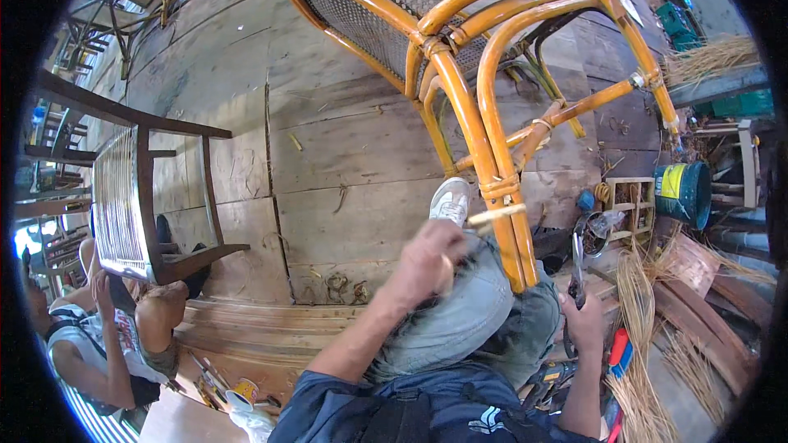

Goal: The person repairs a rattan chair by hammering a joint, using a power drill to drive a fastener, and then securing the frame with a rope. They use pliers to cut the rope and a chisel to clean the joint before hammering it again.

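Observation:
A glossy orange-brown rattan chair [472, 123] with a dark woven mesh panel [369, 12] lies tilted before me, one doubled leg reaching down to my lap. Around that leg, near its end, sits a pale cane strip [497, 214] with a free end pointing left. My left hand [425, 262] is just left of the strip, fingers curled and slightly blurred; what they hold is hidden. On the other side of the leg, my right hand [584, 324] is closed around the dark handles of metal hand cutters [577, 258], jaws pointing away from me.
At left, a seated person [111, 336] handles a dark wooden chair [144, 197]. Cane bundles [636, 303], a teal bucket [683, 195], a wooden crate [630, 205] and a red-and-blue-handled tool [619, 351] lie at right. Planks [254, 328] and a yellow can [245, 390] are lower left.

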### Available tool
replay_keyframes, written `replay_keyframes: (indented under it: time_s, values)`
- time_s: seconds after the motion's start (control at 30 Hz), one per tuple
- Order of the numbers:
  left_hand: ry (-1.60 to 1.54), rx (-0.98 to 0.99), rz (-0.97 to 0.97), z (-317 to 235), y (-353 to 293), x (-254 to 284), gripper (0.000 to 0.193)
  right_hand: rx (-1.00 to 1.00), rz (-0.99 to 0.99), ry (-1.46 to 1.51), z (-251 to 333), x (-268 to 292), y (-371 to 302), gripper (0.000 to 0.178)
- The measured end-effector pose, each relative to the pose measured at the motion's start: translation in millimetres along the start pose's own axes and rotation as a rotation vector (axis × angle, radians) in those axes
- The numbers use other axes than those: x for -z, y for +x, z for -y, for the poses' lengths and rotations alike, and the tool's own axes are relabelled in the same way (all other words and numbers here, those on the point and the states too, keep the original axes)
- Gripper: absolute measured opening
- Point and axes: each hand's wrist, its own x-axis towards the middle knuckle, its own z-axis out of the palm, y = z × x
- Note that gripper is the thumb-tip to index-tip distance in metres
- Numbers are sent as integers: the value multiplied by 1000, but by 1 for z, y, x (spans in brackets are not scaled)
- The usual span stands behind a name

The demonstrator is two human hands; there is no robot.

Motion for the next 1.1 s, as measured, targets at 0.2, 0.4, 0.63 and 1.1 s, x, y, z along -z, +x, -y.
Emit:
replay_keyframes:
  time_s: [0.2, 0.4, 0.63, 1.1]
  values:
    - [-143, 425, 347, 58, 29, -37, 24, -5, 10, 83, -27, -26, 2, 44]
    - [-419, 558, 595, 87, 47, -81, 36, -18, -78, 239, -35, -20, 6, 33]
    - [235, 626, 409, 46, 96, 58, 36, 45, -75, 338, 12, 31, 35, 30]
    - [961, -257, -76, -7, 201, 56, 52, 633, -124, 181, 108, 9, 77, 44]
